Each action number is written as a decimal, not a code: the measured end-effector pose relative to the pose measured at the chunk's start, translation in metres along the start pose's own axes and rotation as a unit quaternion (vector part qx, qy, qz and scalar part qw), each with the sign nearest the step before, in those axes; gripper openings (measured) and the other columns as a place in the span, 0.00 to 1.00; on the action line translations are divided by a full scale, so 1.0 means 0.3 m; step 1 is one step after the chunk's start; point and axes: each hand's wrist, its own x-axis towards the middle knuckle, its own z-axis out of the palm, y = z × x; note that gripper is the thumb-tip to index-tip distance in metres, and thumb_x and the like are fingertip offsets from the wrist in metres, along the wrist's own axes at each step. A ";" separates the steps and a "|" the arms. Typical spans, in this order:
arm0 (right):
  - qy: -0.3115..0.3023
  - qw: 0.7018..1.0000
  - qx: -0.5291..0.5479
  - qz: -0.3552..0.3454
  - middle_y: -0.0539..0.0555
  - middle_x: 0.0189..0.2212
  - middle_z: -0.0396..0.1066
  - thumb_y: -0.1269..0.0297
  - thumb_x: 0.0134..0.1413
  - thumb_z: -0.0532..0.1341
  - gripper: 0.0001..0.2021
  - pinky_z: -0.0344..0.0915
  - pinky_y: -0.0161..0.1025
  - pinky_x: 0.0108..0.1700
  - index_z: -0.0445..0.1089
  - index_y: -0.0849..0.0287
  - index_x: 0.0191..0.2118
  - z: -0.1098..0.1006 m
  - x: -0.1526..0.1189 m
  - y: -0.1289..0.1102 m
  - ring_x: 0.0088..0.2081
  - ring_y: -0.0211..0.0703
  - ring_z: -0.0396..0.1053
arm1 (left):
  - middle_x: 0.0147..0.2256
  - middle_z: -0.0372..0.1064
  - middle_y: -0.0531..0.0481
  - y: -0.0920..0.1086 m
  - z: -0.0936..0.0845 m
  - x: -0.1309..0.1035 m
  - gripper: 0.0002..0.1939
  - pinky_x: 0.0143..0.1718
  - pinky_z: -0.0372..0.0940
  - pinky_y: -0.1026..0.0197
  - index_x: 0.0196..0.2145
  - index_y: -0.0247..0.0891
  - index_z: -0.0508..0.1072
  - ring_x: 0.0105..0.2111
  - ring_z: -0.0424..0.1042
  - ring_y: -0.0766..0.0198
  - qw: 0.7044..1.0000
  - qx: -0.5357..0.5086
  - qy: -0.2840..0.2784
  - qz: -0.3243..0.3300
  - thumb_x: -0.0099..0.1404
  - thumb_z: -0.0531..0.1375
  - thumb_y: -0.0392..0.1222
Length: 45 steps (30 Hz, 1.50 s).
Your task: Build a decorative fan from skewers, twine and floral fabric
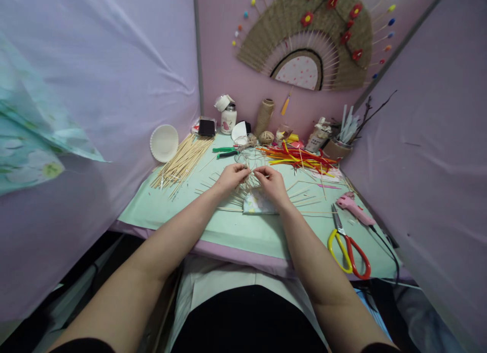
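Note:
Close together over the middle of the table, my left hand (233,177) and my right hand (272,183) each pinch thin brown twine (251,179) between fingertips. Loose loops of it run back behind the fingers. Beneath them lies a half-made fan: thin sticks (306,199) spread out from a light floral cloth piece (258,203) at its base. My right wrist partly covers the cloth. The exact spot where the twine meets the sticks is too small to make out.
Left are a bundle of bamboo sticks (184,163), a white bowl (164,143) and green-handled pliers (224,150). Behind are a twine spool (264,116) and red-yellow pipe cleaners (304,160). Right lie scissors (348,246) and a corded pink glue gun (355,209). A finished fan (262,46) hangs behind.

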 end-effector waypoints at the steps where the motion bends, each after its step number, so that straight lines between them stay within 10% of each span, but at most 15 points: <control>1: 0.000 1.000 0.000 -0.001 0.50 0.28 0.73 0.57 0.47 0.61 0.09 0.63 0.41 0.40 0.73 0.56 0.30 0.000 0.000 -0.002 0.31 0.41 0.65 | 0.18 0.59 0.56 0.001 -0.001 0.000 0.11 0.22 0.49 0.64 0.23 0.36 0.68 0.20 0.56 0.71 1.000 0.001 -0.001 0.000 0.53 0.62 0.45; 18: -0.020 0.993 0.064 0.093 0.47 0.22 0.66 0.60 0.41 0.62 0.06 0.58 0.37 0.33 0.69 0.57 0.25 0.005 -0.014 -0.033 0.27 0.38 0.60 | 0.19 0.57 0.58 -0.003 0.006 -0.005 0.10 0.24 0.48 0.65 0.22 0.35 0.68 0.21 0.54 0.72 0.999 -0.029 -0.014 0.012 0.51 0.64 0.43; 28: -0.006 0.967 0.207 0.150 0.46 0.22 0.65 0.59 0.42 0.62 0.07 0.54 0.33 0.26 0.67 0.56 0.26 0.019 0.007 0.014 0.24 0.35 0.59 | 0.23 0.66 0.56 0.044 0.003 -0.018 0.16 0.26 0.58 0.66 0.30 0.34 0.71 0.22 0.64 0.72 0.972 -0.207 -0.066 -0.093 0.47 0.70 0.43; 45: -0.020 0.981 0.158 0.111 0.44 0.19 0.61 0.63 0.41 0.62 0.04 0.51 0.35 0.26 0.67 0.56 0.23 0.014 -0.015 -0.032 0.22 0.33 0.54 | 0.19 0.62 0.57 0.011 0.009 -0.001 0.13 0.22 0.56 0.67 0.25 0.34 0.72 0.20 0.60 0.74 0.990 -0.138 0.034 0.006 0.47 0.70 0.44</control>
